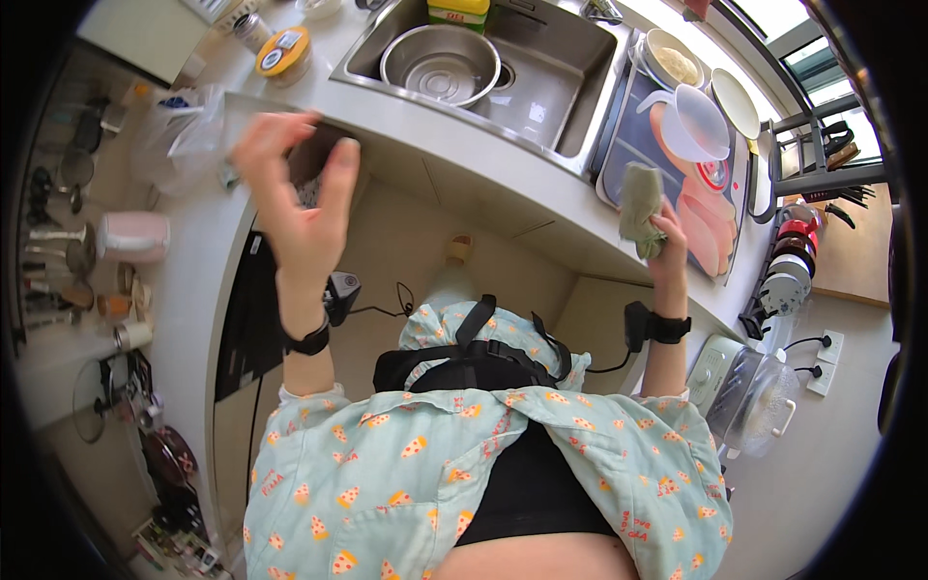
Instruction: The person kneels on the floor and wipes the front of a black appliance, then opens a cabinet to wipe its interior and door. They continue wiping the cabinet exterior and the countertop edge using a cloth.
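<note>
My left hand (pixel 301 196) is raised in front of the counter corner with fingers apart and nothing in it. In my right hand (pixel 670 235) is a folded green cloth (pixel 641 206), held over the counter edge to the right of the sink. Beyond the cloth, a translucent plastic measuring jug (pixel 694 123) lies on a dark patterned board or mat (pixel 627 138). A round metal basin (pixel 441 67) rests in the left part of the stainless steel sink (pixel 540 98).
Bowls (pixel 670 58) and a white plate (pixel 735 104) stand behind the jug. A lidded plastic tub (pixel 284 56) and a plastic bag (pixel 181 138) are at the left. A pale green appliance (pixel 718 373) with a clear container stands at the right, near wall sockets (pixel 825 362).
</note>
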### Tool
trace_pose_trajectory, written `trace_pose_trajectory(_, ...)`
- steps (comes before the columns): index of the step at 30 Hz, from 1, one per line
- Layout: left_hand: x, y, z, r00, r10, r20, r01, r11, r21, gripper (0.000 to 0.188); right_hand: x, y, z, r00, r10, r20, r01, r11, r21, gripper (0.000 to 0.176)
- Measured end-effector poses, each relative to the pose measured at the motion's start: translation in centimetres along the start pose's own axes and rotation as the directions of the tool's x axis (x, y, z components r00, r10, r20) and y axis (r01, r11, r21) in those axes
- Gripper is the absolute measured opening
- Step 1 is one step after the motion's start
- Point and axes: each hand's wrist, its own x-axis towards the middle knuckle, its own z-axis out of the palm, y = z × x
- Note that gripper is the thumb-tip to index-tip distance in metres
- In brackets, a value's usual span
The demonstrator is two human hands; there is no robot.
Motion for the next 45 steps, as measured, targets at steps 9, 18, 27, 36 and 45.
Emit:
trace_pose_trajectory(9,-9.1,-12.3,6.9,0.381,-0.368,0.848,0.331,0.911,0.246,0.036,2.1,3.5,5.3,0.953,0.166,0.252,-0.196,0.976,0.096,0.058)
trace_pose_trajectory(18,-13.2,-17.2,11.2,0.774,-0.129,0.62,-0.073,0.954,0.289,0.07,-5.0,12.1,3.9,0.899,0.371,0.231,-0.403,0.909,0.105,0.052)
trace_pose_trajectory(27,-17.4,-19.3,17.6,0.804,0.023,0.594,-0.225,0.936,0.269,0.072,-8.2,23.0,3.8,0.929,0.296,-0.221,-0.272,0.953,0.132,0.049)
trace_pose_trajectory(36,-21.2,-22.9,21.3,0.977,0.152,0.15,-0.193,0.929,0.315,0.067,-0.3,31.4,-2.2,0.688,-0.681,-0.249,0.068,0.402,-0.913,0.038)
trace_pose_trajectory(45,-20.9,-27.0,24.3,0.83,0.505,-0.238,-0.487,0.863,0.132,0.05,6.7,33.9,-6.1,0.085,-0.808,0.584,0.116,-0.574,-0.811,0.045)
